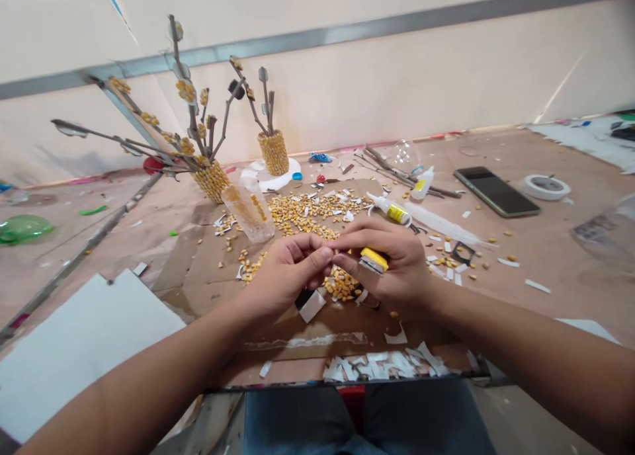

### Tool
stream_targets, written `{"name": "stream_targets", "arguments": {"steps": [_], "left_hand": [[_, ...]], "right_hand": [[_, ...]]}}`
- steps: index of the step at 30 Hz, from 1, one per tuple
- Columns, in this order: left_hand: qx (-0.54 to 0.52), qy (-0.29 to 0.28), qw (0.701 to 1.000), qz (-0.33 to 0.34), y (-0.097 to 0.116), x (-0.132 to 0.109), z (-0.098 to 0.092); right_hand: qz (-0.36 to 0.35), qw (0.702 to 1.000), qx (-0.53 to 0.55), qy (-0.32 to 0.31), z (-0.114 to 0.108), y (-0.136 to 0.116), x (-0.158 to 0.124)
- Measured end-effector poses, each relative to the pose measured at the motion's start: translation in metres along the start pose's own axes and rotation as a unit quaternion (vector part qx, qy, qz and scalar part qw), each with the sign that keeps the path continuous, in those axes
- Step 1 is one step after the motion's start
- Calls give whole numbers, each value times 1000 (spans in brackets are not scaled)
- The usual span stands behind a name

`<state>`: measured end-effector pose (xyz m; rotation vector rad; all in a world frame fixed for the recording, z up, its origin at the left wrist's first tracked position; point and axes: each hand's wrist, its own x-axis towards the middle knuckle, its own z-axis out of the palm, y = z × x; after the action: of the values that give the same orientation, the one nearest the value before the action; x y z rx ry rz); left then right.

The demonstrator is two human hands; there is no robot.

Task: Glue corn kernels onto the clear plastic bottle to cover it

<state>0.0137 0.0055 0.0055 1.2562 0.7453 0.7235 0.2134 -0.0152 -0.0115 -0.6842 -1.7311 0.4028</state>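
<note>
My left hand [297, 263] is closed in a pinch, thumb against forefinger. Its fingertips meet those of my right hand [389, 250]; whatever is pinched there is too small to make out. My right hand also curls around a small yellow and grey object [374, 260], its kind unclear. Just below the left fingers shows a black and white flat piece [311, 306]; I cannot tell whether it is held or lies on the cardboard. Loose corn kernels [342, 284] are heaped under and beyond both hands.
Behind stand two kernel-covered pots, one near [211, 180] and one far [274, 152], holding twigs. A clear plastic cup [251, 210] leans ahead. Glue bottles [391, 209], a phone [496, 190] and a tape roll [546, 187] lie right. White paper scraps [381, 366] line the front edge.
</note>
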Motion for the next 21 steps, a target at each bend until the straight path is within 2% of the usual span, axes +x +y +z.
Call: {"name": "stream_targets", "arguments": {"steps": [2, 3, 5, 7, 8, 9, 12, 15, 18, 21], "left_hand": [[96, 31, 993, 52, 9, -1, -7], [158, 61, 980, 108, 17, -1, -13], [261, 144, 919, 256, 35, 0, -33], [335, 181, 854, 355, 56, 2, -61], [376, 181, 832, 366, 65, 4, -76], [412, 177, 823, 348, 73, 6, -91], [456, 152, 843, 243, 84, 11, -127], [437, 110, 881, 145, 79, 18, -144], [361, 106, 920, 108, 71, 23, -143], [255, 106, 956, 103, 66, 25, -124]], "right_hand": [[21, 1000, 11, 14, -1, -1, 3], [43, 999, 21, 18, -2, -1, 5], [108, 993, 44, 22, -2, -1, 8], [186, 980, 67, 20, -3, 0, 10], [219, 972, 78, 18, -3, 2, 11], [244, 966, 87, 14, -3, 3, 11], [273, 957, 99, -6, -3, 8, 11], [268, 960, 83, -23, -4, 12, 10], [251, 965, 68, -44, -5, 13, 11], [223, 970, 58, -73, -7, 10, 13]]}}
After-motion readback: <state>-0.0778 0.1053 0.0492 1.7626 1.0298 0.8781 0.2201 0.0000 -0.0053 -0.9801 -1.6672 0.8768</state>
